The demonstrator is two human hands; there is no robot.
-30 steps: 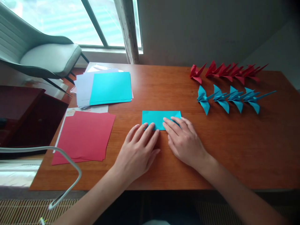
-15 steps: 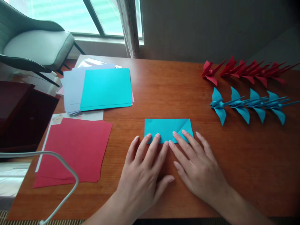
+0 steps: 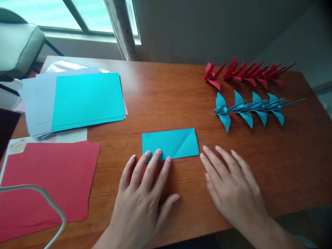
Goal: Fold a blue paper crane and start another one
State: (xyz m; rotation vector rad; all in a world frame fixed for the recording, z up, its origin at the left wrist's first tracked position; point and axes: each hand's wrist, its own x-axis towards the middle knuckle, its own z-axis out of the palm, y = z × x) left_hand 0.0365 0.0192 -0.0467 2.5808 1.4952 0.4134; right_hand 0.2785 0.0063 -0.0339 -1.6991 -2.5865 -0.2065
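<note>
A blue sheet of paper (image 3: 166, 140), folded into a rectangle with a slanting crease toward its right end, lies flat on the wooden table (image 3: 166, 100). My left hand (image 3: 142, 193) rests with spread fingers, several fingertips on the paper's near edge at its left half. Just off the paper's right end, my right hand (image 3: 232, 186) lies on the table with its fingers stretched out. It holds nothing, and its index fingertip is close to the near right corner.
Blue folded cranes (image 3: 245, 112) stand in a row at the right, with red folded cranes (image 3: 249, 74) behind them. Blue sheets (image 3: 88, 100) top a pile at the left; red sheets (image 3: 49, 183) lie nearer. A pale cable (image 3: 49, 200) arches over the red sheets.
My right hand has slid right, off the folded paper, uncovering its creased end. My left hand keeps its fingertips on the near edge. The whole view has shifted to the right.
</note>
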